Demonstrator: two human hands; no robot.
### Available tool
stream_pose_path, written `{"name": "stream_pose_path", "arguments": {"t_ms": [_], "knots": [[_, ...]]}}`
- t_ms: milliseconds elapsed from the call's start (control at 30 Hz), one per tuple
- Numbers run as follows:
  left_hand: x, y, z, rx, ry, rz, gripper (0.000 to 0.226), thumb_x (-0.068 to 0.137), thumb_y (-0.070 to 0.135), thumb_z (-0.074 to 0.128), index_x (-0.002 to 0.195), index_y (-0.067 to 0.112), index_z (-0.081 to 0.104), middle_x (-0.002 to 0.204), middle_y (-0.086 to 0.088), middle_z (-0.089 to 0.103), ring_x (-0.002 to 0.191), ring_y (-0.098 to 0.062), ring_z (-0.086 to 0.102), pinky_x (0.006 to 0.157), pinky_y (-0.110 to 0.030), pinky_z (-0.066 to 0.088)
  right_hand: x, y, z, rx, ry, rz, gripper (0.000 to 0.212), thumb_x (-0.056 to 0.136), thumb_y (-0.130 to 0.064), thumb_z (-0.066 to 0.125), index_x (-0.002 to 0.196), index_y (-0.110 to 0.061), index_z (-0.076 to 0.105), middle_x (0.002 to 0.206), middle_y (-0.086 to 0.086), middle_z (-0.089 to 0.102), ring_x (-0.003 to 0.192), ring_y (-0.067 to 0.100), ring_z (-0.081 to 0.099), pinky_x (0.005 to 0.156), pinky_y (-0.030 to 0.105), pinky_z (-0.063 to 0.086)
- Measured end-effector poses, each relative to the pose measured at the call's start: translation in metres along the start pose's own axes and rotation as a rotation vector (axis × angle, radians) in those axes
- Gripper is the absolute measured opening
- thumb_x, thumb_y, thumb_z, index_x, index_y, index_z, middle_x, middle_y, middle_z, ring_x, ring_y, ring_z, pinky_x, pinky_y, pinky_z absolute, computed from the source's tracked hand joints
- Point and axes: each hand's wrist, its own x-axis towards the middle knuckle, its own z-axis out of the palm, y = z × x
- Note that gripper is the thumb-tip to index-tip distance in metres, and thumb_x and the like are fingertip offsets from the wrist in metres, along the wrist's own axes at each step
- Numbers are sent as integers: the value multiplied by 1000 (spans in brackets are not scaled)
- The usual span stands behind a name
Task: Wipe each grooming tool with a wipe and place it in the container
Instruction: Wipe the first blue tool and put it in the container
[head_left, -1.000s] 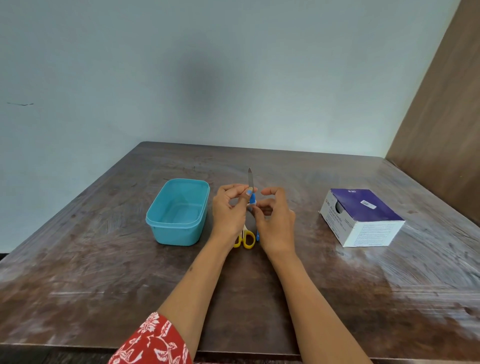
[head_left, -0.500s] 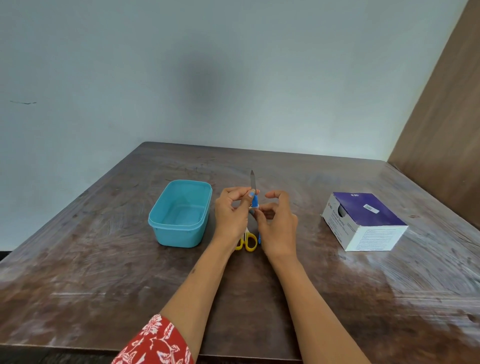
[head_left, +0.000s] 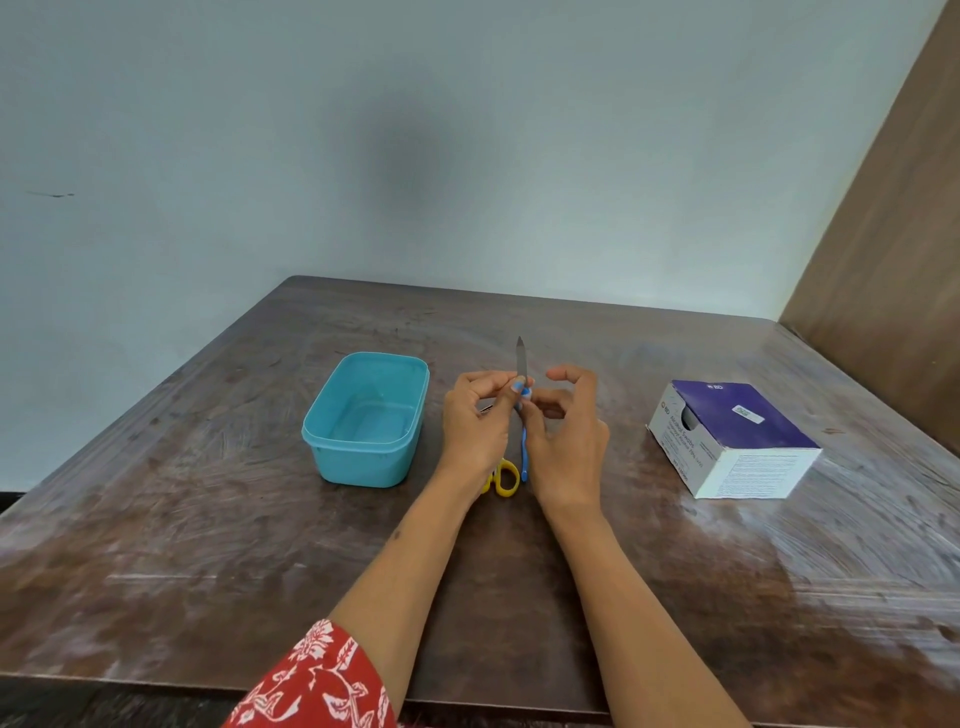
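Above the table's middle I hold a nail file (head_left: 521, 359) upright, its metal blade pointing up and its blue handle (head_left: 523, 451) running down between my hands. My left hand (head_left: 475, 426) pinches it at the base of the blade. My right hand (head_left: 566, 441) touches the handle with thumb and lower fingers, the index finger raised. No wipe shows in either hand. Yellow-handled scissors (head_left: 505, 479) lie on the table, partly hidden under my left hand. The empty turquoise container (head_left: 366, 415) stands just left of my left hand.
A purple and white box of swabs (head_left: 732, 436) sits on the right side of the brown wooden table (head_left: 208, 545). A pale wall rises behind the table and a wooden panel closes in the right side.
Both hands stay on the nail file in the same spot. My right index finger has lifted away from the blade.
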Motion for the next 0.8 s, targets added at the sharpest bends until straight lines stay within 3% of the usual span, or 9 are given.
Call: {"name": "stream_pose_path", "arguments": {"t_ms": [67,200,400,600,733,800], "knots": [[1,-1,0,-4,14,15,16,87,11,60,100,8,70,109,-8,57,102,-14,56,85,-23,52,0,1,1,-6,-15,7,35,84,-5,66,101,-24,42,77,-12,61,75,-1,61,67,6,46],[3,-4,0,29,48,44,15,87,10,60,98,9,71,111,-10,57,92,-5,53,70,-4,47,-2,6,3,-46,-90,48,35,84,-6,66,104,-22,43,74,-10,61,74,3,62,68,17,50],[3,-3,1,-17,34,15,16,87,10,61,100,8,70,110,-8,56,105,-14,55,80,-20,51,0,3,1,-10,-28,12,39,84,-5,66,103,-27,40,79,-10,63,76,-1,62,66,5,46],[3,-4,1,-55,44,4,16,86,10,61,99,8,70,107,-7,57,105,-18,57,85,-27,53,-1,6,2,-13,-66,15,33,83,-4,66,103,-19,44,80,-3,66,75,1,62,66,8,48],[4,-4,0,-77,27,-10,14,86,11,62,97,11,70,105,-7,60,102,-19,59,90,-37,53,-1,2,1,15,-16,23,37,84,-6,67,101,-25,41,82,-5,65,79,8,65,71,18,51],[3,-5,0,-83,15,2,14,86,12,62,98,9,69,103,-7,62,100,-19,61,89,-37,53,0,0,1,35,9,24,35,84,-5,67,99,-24,42,78,-9,64,78,4,64,70,15,50]]}}
